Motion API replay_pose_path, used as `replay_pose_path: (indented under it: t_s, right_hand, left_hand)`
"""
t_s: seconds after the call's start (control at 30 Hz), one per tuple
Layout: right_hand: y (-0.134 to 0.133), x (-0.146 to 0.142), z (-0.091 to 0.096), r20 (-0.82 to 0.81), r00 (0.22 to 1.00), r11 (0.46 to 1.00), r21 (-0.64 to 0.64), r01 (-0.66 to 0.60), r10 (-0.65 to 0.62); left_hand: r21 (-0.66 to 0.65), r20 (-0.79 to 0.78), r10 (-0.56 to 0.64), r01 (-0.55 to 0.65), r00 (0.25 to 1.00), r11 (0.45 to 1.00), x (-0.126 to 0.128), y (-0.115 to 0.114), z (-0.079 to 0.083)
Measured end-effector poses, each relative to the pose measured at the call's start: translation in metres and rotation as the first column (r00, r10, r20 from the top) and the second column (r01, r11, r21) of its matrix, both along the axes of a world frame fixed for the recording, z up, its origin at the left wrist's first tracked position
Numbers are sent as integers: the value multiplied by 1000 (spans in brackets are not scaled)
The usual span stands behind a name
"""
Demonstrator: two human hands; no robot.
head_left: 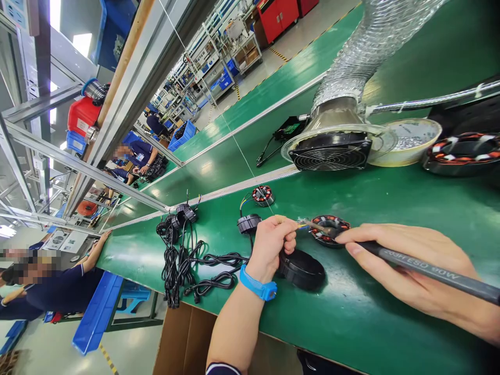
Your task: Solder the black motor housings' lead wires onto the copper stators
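My right hand (414, 271) is closed around a black soldering iron (420, 265), with its tip slanting left over a stator (330, 230) wound in orange-red and white. My left hand (275, 242), a blue strap on its wrist, pinches thin wires (301, 226) close to the iron's tip. From above, a fine silvery strand (238, 146) runs down to the left fingers. Whether the tip touches the wires I cannot tell. Below the stator sits a round black housing (302, 270), partly behind my left hand. A smaller black cap (249, 224) and another stator (263, 195) lie just beyond.
Coiled black cables (179, 265) with round caps lie to the left on the green bench (390, 198). At the back stand a fume-extractor fan (332, 151) with a foil duct (351, 62), a pale round tub (414, 138) and a larger stator (464, 153). Co-workers (58, 286) sit at left.
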State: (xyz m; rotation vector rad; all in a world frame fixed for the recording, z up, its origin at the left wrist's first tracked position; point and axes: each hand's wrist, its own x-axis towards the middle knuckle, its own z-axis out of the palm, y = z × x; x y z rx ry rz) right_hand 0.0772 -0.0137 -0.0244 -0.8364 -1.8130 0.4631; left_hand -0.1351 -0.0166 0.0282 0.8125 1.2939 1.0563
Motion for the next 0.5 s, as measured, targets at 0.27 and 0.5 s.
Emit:
replay_pose_path:
  t_s: [0.27,0.5]
  right_hand:
    - [1,-4,24,-217,952,930,-342,133,-216]
    - [-2,-4,19,-219,951,962,-214,172,-219]
  left_hand:
    - [-1,-16,1,-1,1000,1000,0,-1,1]
    - [-28,-43,8,-9,999,1000,2,0,3]
